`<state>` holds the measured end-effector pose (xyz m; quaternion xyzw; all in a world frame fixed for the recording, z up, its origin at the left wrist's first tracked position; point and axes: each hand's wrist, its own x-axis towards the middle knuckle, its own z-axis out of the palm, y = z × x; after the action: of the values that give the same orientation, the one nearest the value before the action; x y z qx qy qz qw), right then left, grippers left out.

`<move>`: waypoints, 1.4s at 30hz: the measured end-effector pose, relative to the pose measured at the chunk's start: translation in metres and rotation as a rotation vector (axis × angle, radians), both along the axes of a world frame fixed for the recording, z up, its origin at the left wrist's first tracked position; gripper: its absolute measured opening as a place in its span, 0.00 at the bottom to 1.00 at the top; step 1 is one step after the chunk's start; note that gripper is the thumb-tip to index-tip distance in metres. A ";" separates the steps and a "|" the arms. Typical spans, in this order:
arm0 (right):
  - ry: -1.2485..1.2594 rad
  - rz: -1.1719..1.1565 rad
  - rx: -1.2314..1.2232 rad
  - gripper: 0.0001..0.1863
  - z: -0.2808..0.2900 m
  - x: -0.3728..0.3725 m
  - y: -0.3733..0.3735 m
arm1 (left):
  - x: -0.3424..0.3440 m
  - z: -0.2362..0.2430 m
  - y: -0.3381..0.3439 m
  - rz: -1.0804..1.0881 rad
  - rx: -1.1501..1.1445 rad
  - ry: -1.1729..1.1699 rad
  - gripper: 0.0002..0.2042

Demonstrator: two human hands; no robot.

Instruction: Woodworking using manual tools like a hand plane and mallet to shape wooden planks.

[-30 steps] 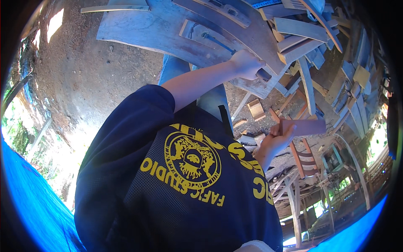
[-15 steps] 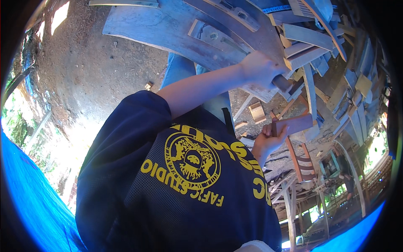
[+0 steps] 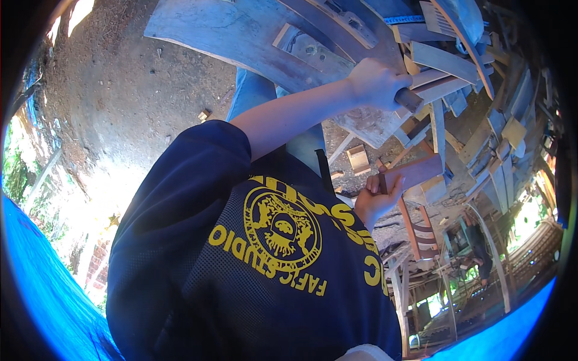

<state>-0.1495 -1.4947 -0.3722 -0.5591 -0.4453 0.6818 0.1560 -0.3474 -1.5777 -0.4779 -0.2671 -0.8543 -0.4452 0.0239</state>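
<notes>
My left hand [image 3: 376,84] is closed around a short dark wooden piece [image 3: 408,99], raised over the right part of the worn plywood work surface [image 3: 205,33]; whether it is a tool handle I cannot tell. My right hand [image 3: 376,201], lower down, grips a flat reddish-brown wooden block [image 3: 412,174], with fingers curled over its near end. A board with carved recesses [image 3: 310,51] lies on the work surface beyond my left hand. A small pale wooden block [image 3: 358,159] rests on the dirt floor between the surface and my right hand.
Offcuts and planks [image 3: 439,60] are piled at upper right and along the right side. A reddish wooden chair frame [image 3: 409,231] stands beyond my right hand. Another person [image 3: 478,253] is in the background at right. Dirt ground [image 3: 108,102] lies to the left.
My left hand has moved right across the work surface, and the long shaft seen near it earlier is no longer visible. My right hand, still holding the block, has shifted slightly left.
</notes>
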 end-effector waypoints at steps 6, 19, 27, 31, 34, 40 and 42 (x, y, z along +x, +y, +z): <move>0.013 0.060 0.003 0.21 0.003 -0.003 0.003 | -0.003 -0.003 0.005 0.063 0.013 0.025 0.11; -0.030 0.065 0.037 0.22 0.001 -0.009 0.005 | -0.018 0.005 0.010 0.171 0.086 -0.009 0.15; -0.040 0.095 0.058 0.23 0.001 -0.012 -0.001 | -0.020 0.006 0.006 0.202 0.048 -0.022 0.16; -0.048 0.100 0.049 0.23 0.000 -0.013 -0.002 | -0.023 0.004 0.003 0.227 0.043 0.007 0.16; -0.040 0.102 0.019 0.23 -0.001 -0.016 -0.003 | -0.026 0.004 0.001 0.263 0.060 -0.013 0.16; -0.022 0.111 0.025 0.23 -0.003 -0.017 -0.003 | -0.027 0.003 0.001 0.256 0.049 -0.009 0.16; -0.013 0.124 0.031 0.24 -0.003 -0.017 -0.004 | -0.027 0.002 0.002 0.258 0.050 -0.007 0.16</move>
<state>-0.1668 -1.4984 -0.3750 -0.5326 -0.4905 0.6794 0.1192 -0.3746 -1.5760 -0.4760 -0.1530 -0.8703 -0.4604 0.0847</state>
